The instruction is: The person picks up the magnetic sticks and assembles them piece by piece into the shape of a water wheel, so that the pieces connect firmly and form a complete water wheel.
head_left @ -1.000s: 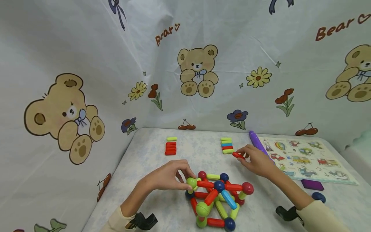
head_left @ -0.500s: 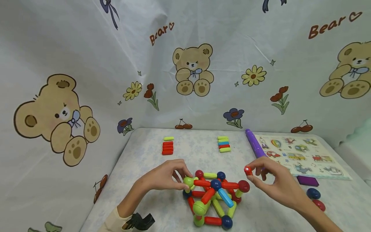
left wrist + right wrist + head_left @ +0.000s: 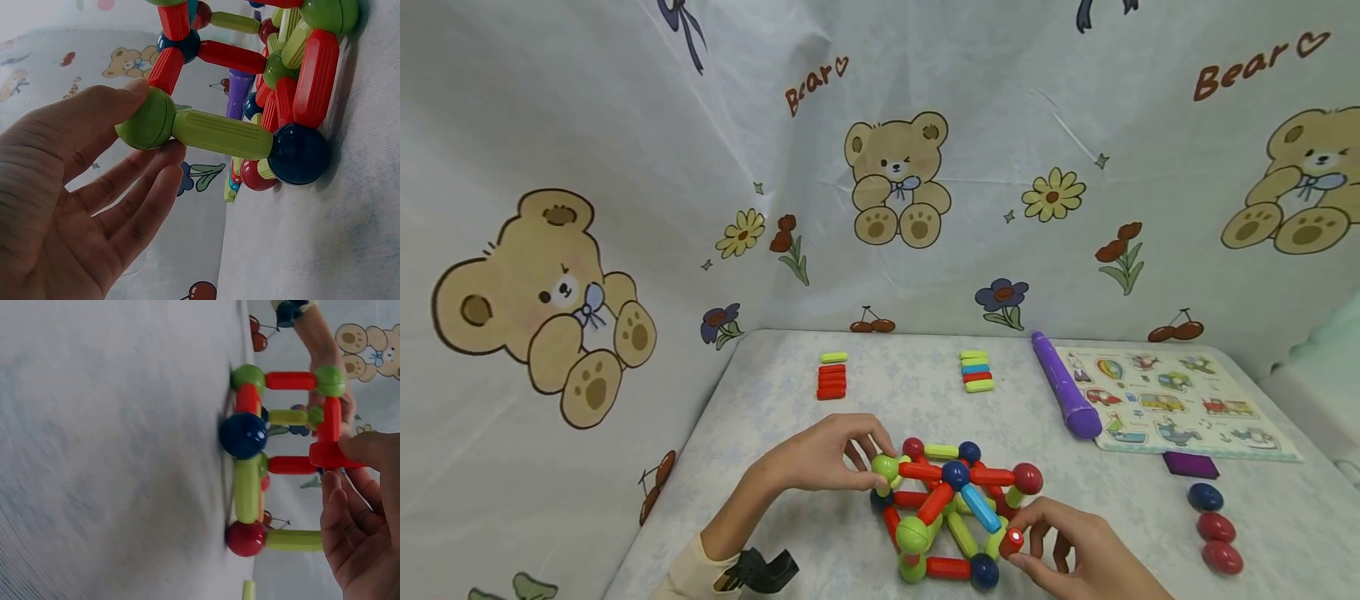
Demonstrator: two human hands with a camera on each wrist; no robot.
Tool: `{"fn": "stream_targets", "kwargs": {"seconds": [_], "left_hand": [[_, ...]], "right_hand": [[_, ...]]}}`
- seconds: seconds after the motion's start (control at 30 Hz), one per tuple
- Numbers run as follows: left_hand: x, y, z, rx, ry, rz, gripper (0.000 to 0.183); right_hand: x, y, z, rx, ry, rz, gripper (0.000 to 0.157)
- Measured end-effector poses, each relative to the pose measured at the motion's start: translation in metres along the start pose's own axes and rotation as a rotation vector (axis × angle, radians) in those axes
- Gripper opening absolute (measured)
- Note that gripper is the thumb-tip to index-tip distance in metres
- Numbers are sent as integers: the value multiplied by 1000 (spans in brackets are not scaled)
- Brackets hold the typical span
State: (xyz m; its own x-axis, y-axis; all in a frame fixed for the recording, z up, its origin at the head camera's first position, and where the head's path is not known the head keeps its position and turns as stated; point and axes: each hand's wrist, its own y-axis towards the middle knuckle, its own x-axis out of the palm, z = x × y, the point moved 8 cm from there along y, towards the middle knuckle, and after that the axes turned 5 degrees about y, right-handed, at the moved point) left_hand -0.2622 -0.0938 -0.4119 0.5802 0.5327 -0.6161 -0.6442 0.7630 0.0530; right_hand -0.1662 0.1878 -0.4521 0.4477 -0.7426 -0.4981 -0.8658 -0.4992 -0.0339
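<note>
A frame of magnetic rods and balls stands on the table, joined at its top middle by a dark blue ball (image 3: pixel 956 474). My left hand (image 3: pixel 831 454) pinches the green ball (image 3: pixel 150 122) at its upper left corner. Below that ball a lime rod (image 3: pixel 222 134) runs to a dark blue ball (image 3: pixel 300 154) at the table. My right hand (image 3: pixel 1075 546) pinches a loose red magnetic rod (image 3: pixel 328 454) between thumb and fingers, its white-centred end facing the head camera. That rod is by the frame's front right, near the free end of a light blue rod (image 3: pixel 981 508).
Red rods (image 3: pixel 831 383) lie stacked at the back left, mixed-colour rods (image 3: pixel 976 368) at the back middle. Right of these are a purple wand-like stick (image 3: pixel 1063 387), a picture board (image 3: pixel 1180 408) and a purple block (image 3: pixel 1191 465). One blue ball (image 3: pixel 1205 497) and two red balls (image 3: pixel 1216 527) lie at right.
My right hand has carried the red rod from beside the back middle rods, rightward and then toward me, to the frame's front right. My left hand keeps its pinch on the green ball.
</note>
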Motion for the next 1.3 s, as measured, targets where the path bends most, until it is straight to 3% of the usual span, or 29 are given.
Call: {"fn": "stream_targets", "kwargs": {"seconds": [0.13,0.37,0.83,0.93,1.03,1.3], "left_hand": [[0,0,1,1,7,-3,29],[1,2,2,2,12,-9,28],[-1,2,1,8,16,-8,27],[-2,1,0,-2,21,-8,27],[-1,1,-1,-9,24,-7,27],[0,0,-4,-14,16,-4,28]], "right_hand": [[12,5,11,65,49,-65,24],[23,12,19,129,71,-100,23],[21,11,17,132,69,-110,27],[8,4,19,136,8,-75,29],[-15,-5,25,156,-114,14,31],[-111,-44,51,232,-552,416,17]]}}
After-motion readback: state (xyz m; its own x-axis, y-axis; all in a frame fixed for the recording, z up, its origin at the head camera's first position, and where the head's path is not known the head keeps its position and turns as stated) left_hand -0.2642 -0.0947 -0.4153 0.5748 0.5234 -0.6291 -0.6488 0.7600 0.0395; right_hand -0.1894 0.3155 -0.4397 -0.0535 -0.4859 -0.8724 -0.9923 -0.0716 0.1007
